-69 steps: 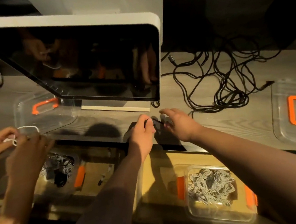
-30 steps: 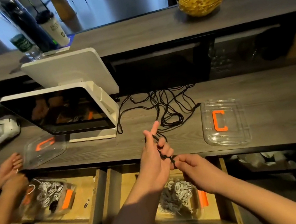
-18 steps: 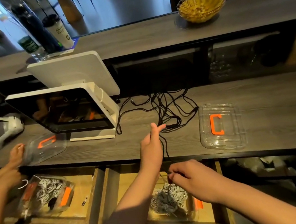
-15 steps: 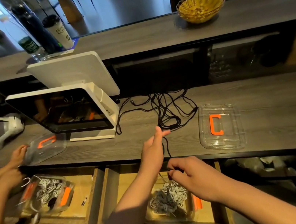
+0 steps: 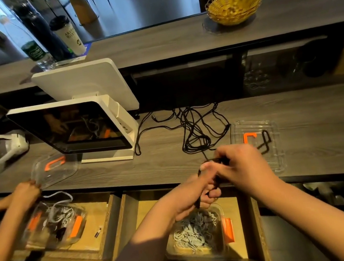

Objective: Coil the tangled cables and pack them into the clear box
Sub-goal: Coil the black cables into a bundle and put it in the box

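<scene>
A tangle of black cable (image 5: pixel 195 131) lies on the grey counter behind my hands. My left hand (image 5: pixel 195 194) grips a few loops of that black cable at the counter's front edge. My right hand (image 5: pixel 242 164) pinches the cable just above the left hand's fingers; a loop of it lies over the clear lid (image 5: pixel 258 146) with the orange handle. Below my hands, in an open wooden drawer, stands the clear box (image 5: pixel 195 233) holding several coiled grey and white cables.
A white point-of-sale screen (image 5: pixel 76 126) stands on the counter at left. Another person's hands (image 5: pixel 23 195) work at far left over a second clear box (image 5: pixel 53 222) and lid (image 5: pixel 55 168). A yellow basket (image 5: pixel 234 6), cup and bottles sit on the upper ledge.
My right hand has come up from the drawer to the counter edge and met my left hand, which has curled around the black cable. A cable loop now lies on the right lid.
</scene>
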The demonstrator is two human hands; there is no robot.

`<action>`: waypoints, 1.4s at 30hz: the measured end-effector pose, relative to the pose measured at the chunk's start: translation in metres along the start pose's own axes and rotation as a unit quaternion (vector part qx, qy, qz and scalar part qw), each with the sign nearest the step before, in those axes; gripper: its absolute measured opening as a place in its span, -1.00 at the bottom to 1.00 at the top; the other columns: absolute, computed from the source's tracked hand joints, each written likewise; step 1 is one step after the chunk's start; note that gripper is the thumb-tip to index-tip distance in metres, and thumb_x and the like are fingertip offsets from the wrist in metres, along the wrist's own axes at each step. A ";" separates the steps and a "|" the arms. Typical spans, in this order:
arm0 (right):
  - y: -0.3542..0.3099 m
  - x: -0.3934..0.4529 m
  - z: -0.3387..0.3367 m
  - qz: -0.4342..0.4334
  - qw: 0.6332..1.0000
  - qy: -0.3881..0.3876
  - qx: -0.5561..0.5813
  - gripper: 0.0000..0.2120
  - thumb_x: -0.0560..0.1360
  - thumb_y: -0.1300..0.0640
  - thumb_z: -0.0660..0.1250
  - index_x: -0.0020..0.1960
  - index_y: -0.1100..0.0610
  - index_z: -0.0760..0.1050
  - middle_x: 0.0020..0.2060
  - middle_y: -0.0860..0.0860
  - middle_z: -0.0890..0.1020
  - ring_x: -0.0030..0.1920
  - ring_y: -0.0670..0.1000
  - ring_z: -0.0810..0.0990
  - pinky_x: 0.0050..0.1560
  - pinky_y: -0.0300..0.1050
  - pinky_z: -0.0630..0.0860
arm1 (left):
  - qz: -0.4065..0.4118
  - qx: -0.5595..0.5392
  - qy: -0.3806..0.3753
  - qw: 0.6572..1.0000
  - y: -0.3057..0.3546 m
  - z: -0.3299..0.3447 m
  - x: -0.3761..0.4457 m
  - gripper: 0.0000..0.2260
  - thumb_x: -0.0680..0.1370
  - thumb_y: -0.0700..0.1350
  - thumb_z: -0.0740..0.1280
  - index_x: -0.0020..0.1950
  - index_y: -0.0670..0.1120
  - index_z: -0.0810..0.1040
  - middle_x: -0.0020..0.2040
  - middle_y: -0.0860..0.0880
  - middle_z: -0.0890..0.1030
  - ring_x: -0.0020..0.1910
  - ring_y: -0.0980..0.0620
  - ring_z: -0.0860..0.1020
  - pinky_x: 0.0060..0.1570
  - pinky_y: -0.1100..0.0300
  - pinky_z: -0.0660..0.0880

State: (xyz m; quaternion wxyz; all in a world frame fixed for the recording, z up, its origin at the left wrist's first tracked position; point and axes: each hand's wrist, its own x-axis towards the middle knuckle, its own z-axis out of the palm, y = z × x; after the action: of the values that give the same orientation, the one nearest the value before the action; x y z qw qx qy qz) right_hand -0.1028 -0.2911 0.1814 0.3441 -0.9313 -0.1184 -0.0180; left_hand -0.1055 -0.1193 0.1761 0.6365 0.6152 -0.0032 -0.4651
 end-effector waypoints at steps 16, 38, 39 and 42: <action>0.009 0.005 -0.004 0.032 0.998 -0.058 -0.008 -0.65 0.53 -0.26 0.22 -0.21 -0.01 0.52 -0.41 -0.06 0.54 -0.37 -0.14 0.49 -0.32 -0.18 0.46 | 0.107 -0.113 0.176 0.972 -0.007 -0.012 -0.012 -0.60 0.60 0.16 0.13 0.32 0.02 0.55 0.25 -0.19 0.62 0.20 -0.14 0.63 0.14 -0.10 0.61; 0.011 -0.035 0.038 0.145 0.912 -0.254 0.288 -0.73 0.66 -0.07 0.14 -0.05 -0.10 0.59 -0.27 0.10 0.59 -0.27 0.13 0.55 -0.14 0.10 0.52 | 0.227 -0.407 0.295 0.834 0.009 -0.029 0.017 -0.56 0.67 0.23 0.03 0.36 0.07 0.51 -0.34 0.03 0.41 -0.41 0.13 0.31 -0.37 0.25 0.29; 0.009 -0.036 0.039 0.138 0.916 -0.249 0.283 -0.75 0.66 -0.06 0.13 0.02 -0.10 0.59 -0.18 0.11 0.65 -0.18 0.14 0.61 -0.05 0.12 0.56 | 0.229 -0.393 0.299 0.839 0.010 -0.029 0.018 -0.57 0.67 0.23 0.03 0.35 0.08 0.51 -0.34 0.04 0.39 -0.41 0.14 0.28 -0.39 0.25 0.26; -0.001 -0.037 0.039 0.118 0.927 -0.251 0.252 -0.76 0.67 -0.04 0.14 0.11 -0.05 0.57 -0.05 0.03 0.67 -0.02 -0.02 0.64 0.12 0.05 0.57 | 0.234 -0.327 0.316 0.859 0.008 -0.031 0.019 -0.59 0.66 0.23 0.05 0.36 0.11 0.51 -0.34 0.05 0.35 -0.41 0.14 0.24 -0.42 0.27 0.22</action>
State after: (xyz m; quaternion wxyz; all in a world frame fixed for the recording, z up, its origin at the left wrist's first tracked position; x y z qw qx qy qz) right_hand -0.1406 -0.2727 0.1479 0.5256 -0.7954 -0.0912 0.2878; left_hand -0.0724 -0.1075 0.1641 0.8578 0.4670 0.2068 -0.0575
